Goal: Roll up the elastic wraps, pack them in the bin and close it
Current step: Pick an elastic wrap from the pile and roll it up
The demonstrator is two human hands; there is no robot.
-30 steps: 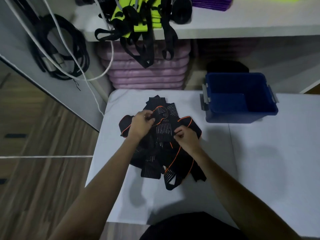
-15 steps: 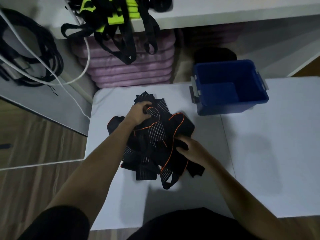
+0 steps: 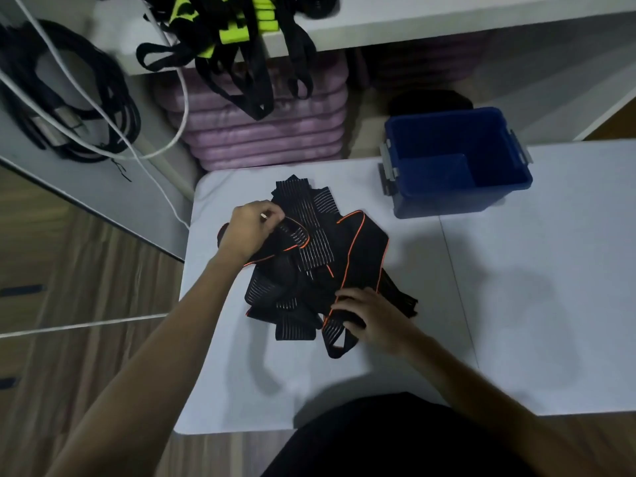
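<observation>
- Head view: I see the wraps (image 3: 309, 266) lying as a tangled black heap with orange edging on the white desk (image 3: 516, 304), none rolled yet.
- My left hand (image 3: 249, 228) sits at the heap's far left, its fingers (image 3: 272, 211) pinching an orange-edged loop of wrap.
- My right hand (image 3: 371, 318) is at the heap's near right edge, fingers curled round a strap end (the end droops toward me in a small loop).
- The bin (image 3: 457, 163), blue, stands open at the desk's far edge, right of the heap and apart from it; I can see no wraps inside.
- Beyond the desk, purple mats (image 3: 268, 132) are stacked under a shelf (image 3: 413, 18) with black and yellow-green straps (image 3: 241, 46) hanging off it.
</observation>
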